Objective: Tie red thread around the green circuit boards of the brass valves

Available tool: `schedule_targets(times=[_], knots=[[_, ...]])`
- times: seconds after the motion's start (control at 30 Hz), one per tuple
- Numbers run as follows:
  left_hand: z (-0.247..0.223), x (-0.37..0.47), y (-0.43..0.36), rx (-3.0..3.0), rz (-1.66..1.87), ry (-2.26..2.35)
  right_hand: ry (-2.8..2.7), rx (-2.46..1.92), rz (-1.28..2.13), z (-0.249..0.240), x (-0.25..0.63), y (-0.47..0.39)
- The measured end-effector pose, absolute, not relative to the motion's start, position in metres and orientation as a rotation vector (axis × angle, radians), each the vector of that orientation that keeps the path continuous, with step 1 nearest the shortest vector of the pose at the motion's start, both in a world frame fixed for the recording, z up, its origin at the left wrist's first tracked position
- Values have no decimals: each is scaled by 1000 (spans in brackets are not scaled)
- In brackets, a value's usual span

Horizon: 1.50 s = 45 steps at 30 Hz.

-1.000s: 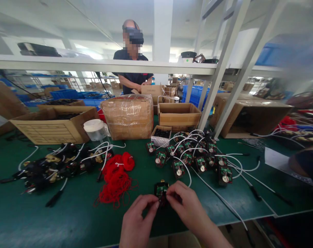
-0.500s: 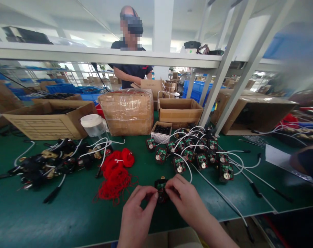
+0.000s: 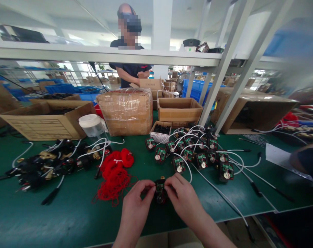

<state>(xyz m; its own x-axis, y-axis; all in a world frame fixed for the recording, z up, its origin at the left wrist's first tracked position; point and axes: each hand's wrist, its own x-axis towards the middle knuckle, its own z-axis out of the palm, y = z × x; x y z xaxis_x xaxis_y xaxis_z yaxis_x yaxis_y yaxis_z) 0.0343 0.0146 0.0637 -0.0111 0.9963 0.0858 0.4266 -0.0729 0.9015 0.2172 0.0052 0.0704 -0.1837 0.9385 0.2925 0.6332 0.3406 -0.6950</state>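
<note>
Between my hands, close to the table's front edge, is a small black device with a green circuit board (image 3: 160, 188) and a brass-coloured fitting at its far end. My left hand (image 3: 139, 201) pinches at its left side, thumb and forefinger together. On the opposite side my right hand (image 3: 180, 193) is closed in a pinch at the board's upper right edge. Whether a thin wire lies in the fingertips is too small to tell. Left of my hands lies a bundle of red wires (image 3: 113, 182). Similar circuit-board devices (image 3: 179, 165) with white cables are grouped beyond my right hand.
Black and brass parts with cables (image 3: 45, 162) are piled at left. Cardboard boxes (image 3: 125, 113), a lidded plastic jar (image 3: 91, 125) and a small box of black pieces (image 3: 161, 132) line the back. Shelf posts (image 3: 227, 75) rise at right. Another person (image 3: 127, 72) stands behind the shelf.
My left fingertips have shifted slightly up and left along the device. The right hand has barely moved. Across the shelf, the other person's hand has risen above the carton.
</note>
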Motion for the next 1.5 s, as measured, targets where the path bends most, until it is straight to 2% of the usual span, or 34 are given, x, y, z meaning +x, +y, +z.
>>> schedule_targets(times=[0.27,0.57,1.17,1.33,1.5], knots=[[71,35,22,1743,1012,1534,-1908,-1361,349,58,211,6],[79,29,24,1658,810,1489,-1990,-1391,148,59,209,7],[71,28,20,1523,863,1497,-2000,-1370,139,57,211,10],[71,29,26,1646,932,1498,-1961,-1312,145,53,211,11],[84,32,35,1799,812,1462,-1924,-1303,157,50,210,13]])
